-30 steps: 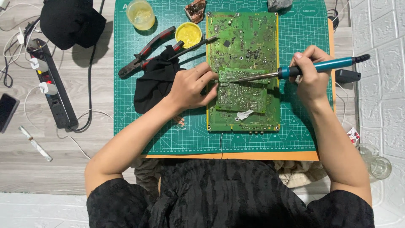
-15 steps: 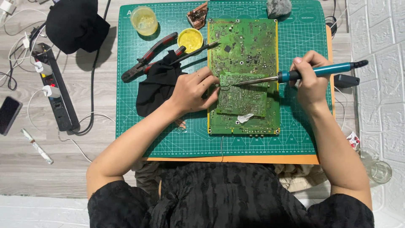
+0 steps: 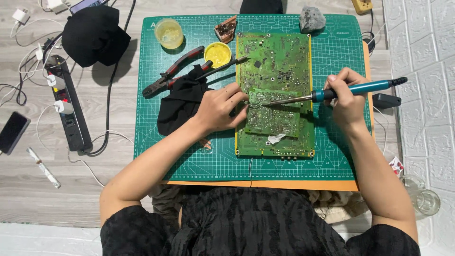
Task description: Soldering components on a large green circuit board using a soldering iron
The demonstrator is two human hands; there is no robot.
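Soldering looks to be the step in hand, judged from how both hands meet over the green circuit board (image 3: 277,90), which lies flat on the green cutting mat (image 3: 161,156) in the middle of the worktop. Nearest the camera are the black sleeves and both forearms reaching out over the mat's front edge. The left hand (image 3: 218,108) rests curled at the board's left edge, its fingertips pinched together at a spot on the smaller board section; whether a thin strand of solder sits between them is too fine to tell. The right hand (image 3: 348,97) is closed around the teal handle of a soldering iron (image 3: 332,94), held like a pen, the metal tip lying across the board and pointing left to end just beside the left fingertips. Any following move would seem to call for a steady tip and a light touch, since the joints there are small and close-set. Left of the left hand lies a crumpled black cloth (image 3: 180,104), with red-handled pliers (image 3: 173,72) beyond it. Farther off stand a small yellow tin (image 3: 218,53) and a clear cup (image 3: 168,33), and a black power strip (image 3: 68,104) lies off the mat to the left.
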